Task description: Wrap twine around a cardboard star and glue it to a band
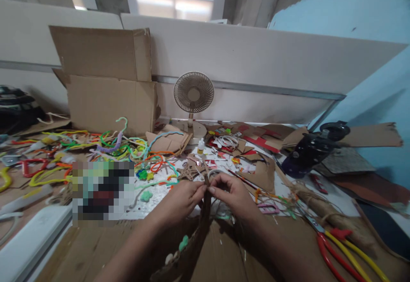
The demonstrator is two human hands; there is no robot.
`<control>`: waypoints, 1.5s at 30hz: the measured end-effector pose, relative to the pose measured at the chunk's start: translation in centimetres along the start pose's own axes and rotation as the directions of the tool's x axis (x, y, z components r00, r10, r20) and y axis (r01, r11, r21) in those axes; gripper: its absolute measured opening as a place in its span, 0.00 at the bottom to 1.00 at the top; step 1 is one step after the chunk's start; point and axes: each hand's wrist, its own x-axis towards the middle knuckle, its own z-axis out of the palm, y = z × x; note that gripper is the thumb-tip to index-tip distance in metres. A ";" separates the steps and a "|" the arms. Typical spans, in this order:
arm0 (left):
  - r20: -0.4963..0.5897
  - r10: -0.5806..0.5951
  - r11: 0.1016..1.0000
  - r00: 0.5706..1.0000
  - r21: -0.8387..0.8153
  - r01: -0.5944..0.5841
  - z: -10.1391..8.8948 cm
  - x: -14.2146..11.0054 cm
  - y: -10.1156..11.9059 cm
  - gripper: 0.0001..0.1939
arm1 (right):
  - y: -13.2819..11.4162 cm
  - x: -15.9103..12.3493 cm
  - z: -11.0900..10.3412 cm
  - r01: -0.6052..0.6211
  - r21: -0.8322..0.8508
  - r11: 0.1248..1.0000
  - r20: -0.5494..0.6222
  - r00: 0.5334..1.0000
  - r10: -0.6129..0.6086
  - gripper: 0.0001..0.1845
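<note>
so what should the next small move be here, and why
I'd probably slide the right hand a little down the brown strip while the left hand pinches the top: both sets of fingertips crowd its upper end, and no hand steadies the length below.

Strip (pixel 207 205) matt, cardboard-like; bottle (pixel 304 154) glossy, smooth; twine (pixel 320 205) rough, fibrous; scissors blades (pixel 310 221) metal, handles (pixel 321 248) glossy plastic
</note>
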 end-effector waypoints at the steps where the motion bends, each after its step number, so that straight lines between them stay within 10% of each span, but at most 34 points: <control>1: -0.003 0.000 1.000 1.000 0.005 0.000 0.0 0.0 0.0 0.19 | 0.1 0.0 0.0 0.000 0.003 1.000 0.003 1.000 0.000 0.11; 45: -0.005 -0.024 0.998 1.000 -0.065 0.024 0.3 0.3 -0.1 0.20 | -0.8 -0.3 -0.4 0.104 -0.157 0.982 -0.014 0.994 -0.107 0.07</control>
